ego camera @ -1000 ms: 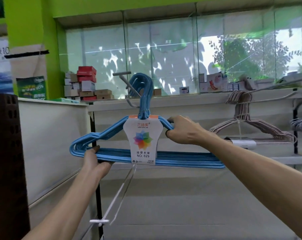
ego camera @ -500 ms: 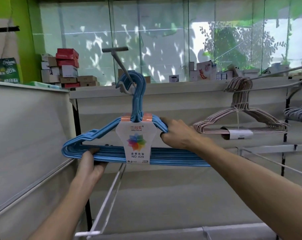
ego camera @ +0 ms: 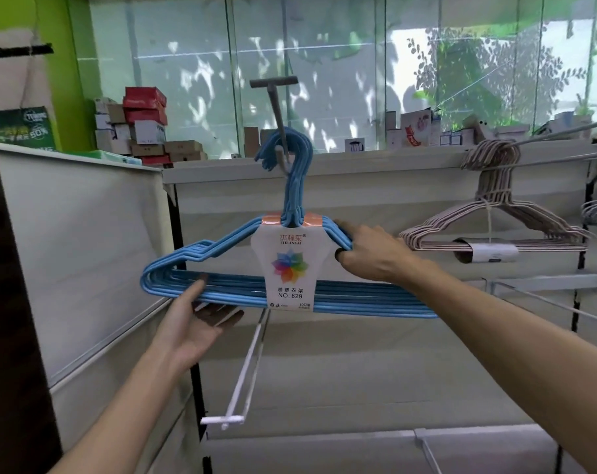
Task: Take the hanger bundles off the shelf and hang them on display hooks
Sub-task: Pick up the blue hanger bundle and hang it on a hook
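A bundle of blue hangers (ego camera: 222, 289) hangs in front of the white display panel (ego camera: 375, 200), its hook ends looped over a grey display hook (ego camera: 278, 114) that juts out with a short crossbar at its tip. A white card label (ego camera: 289, 268) printed "NO: 829" wraps the middle of the bundle.

The right hand (ego camera: 372, 254) grips the bundle's right shoulder just beside the label, its fingers (ego camera: 345, 230) curled round the blue wires. The left hand (ego camera: 194, 323) sits under the left part of the bottom bars, palm up and fingers loosely spread; its thumb touches the bars, though whether the fingers bear any weight is hard to tell from this angle.

Below the bundle a white wire hook (ego camera: 246, 371) sticks out toward the camera. To the right, a bundle of pale pink hangers (ego camera: 495, 230) with a paper sleeve hangs on another long hook (ego camera: 564, 130). Stacked red and white boxes (ego camera: 143, 124) stand behind, by the window.
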The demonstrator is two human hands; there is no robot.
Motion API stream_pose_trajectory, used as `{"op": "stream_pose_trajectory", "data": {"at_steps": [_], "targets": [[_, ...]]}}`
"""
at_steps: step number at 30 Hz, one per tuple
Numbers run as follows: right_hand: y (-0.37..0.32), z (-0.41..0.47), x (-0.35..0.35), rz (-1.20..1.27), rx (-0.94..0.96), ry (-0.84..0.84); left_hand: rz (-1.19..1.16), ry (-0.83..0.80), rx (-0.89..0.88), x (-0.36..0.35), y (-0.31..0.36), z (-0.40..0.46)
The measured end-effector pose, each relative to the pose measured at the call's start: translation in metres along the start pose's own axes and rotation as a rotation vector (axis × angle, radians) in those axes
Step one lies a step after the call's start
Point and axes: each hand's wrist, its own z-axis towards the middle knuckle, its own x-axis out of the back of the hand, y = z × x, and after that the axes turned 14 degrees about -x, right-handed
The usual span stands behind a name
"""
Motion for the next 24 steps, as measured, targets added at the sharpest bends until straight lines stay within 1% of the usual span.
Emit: {"op": "stream_pose_trajectory", "data": {"at_steps": [2,5,9,11,13,15,16,18,19,20,21,22,24], "targets": [[-0.002,-0.002,0.001,-0.031,-0.014,0.051,0.11,-0.047,0.018,0.006,0.007,-0.007],[-0.003,-0.004,0.002,0.004,-0.021,0.057,0.348,-0.105,0.003,0.015,0.02,-0.015],[-0.004,-0.01,0.002,0.052,-0.009,0.065,0.885,-0.219,-0.107,0.017,0.036,-0.032],[-0.004,-0.013,0.0,0.027,0.004,0.088,1.054,-0.221,-0.149,0.013,0.048,-0.041],[-0.004,-0.015,-0.003,-0.009,0.014,0.116,1.164,-0.242,-0.215,0.006,0.059,-0.046],[-0.005,-0.017,-0.005,0.0,0.027,0.145,1.213,-0.263,-0.367,-0.006,0.069,-0.05],[-0.006,-0.017,-0.006,0.014,0.042,0.16,1.213,-0.277,-0.478,-0.013,0.074,-0.051],[-0.01,-0.017,-0.007,0.039,0.068,0.18,1.24,-0.328,-0.775,-0.027,0.081,-0.052],[-0.012,-0.017,-0.008,0.041,0.077,0.189,1.296,-0.362,-0.936,-0.032,0.084,-0.049],[-0.015,-0.016,-0.009,0.039,0.087,0.197,1.371,-0.409,-1.061,-0.038,0.085,-0.046],[-0.016,-0.015,-0.01,0.045,0.099,0.203,1.455,-0.468,-1.122,-0.044,0.086,-0.04],[-0.017,-0.012,-0.011,0.068,0.117,0.204,1.547,-0.532,-1.117,-0.049,0.084,-0.032],[-0.017,-0.007,-0.012,0.12,0.15,0.184,1.695,-0.634,-1.006,-0.058,0.077,-0.014]]}}
